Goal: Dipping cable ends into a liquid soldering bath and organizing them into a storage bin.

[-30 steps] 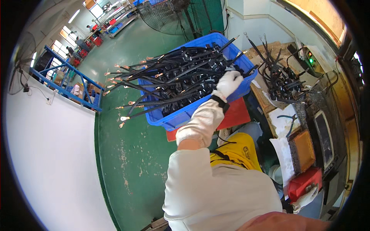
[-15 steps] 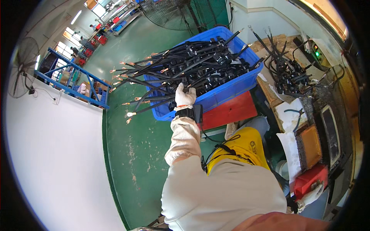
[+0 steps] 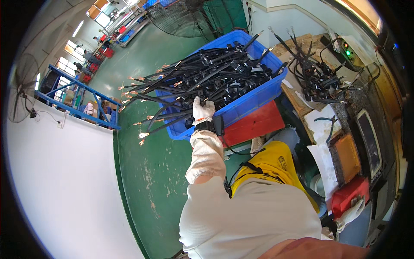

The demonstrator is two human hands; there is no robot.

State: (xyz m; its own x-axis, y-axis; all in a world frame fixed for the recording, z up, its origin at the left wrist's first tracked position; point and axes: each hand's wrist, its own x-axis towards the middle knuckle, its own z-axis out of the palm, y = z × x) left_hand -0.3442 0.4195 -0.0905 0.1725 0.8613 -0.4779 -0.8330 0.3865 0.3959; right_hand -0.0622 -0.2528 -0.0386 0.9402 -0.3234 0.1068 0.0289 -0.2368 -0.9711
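Observation:
My left hand [image 3: 203,111], in a white glove, reaches over the near side of a blue plastic crate [image 3: 235,103]. Its thumb points up and its fingers curl down among black cables [image 3: 215,80] heaped there; the fingertips are hidden, so what they grip cannot be made out. Copper-coloured and silvery ring lugs end many cables, several jutting past the crate's left side. At the lower right, my right hand [image 3: 351,211], gloved too, rests against a red block-shaped object [image 3: 348,194] at the workbench edge, fingers stretched along it.
On the bench, more black cables [image 3: 321,82] lie by a box with a green light [image 3: 347,52]. Blue-handled pliers [image 3: 331,126] and an orange-brown tray [image 3: 346,157] are nearer. A red board [image 3: 254,125] sits beside the crate; a large fan [image 3: 185,17] stands behind.
The whole scene has shifted slightly left in view. My left hand stays over the same part of the crate, and my right hand stays by the red object.

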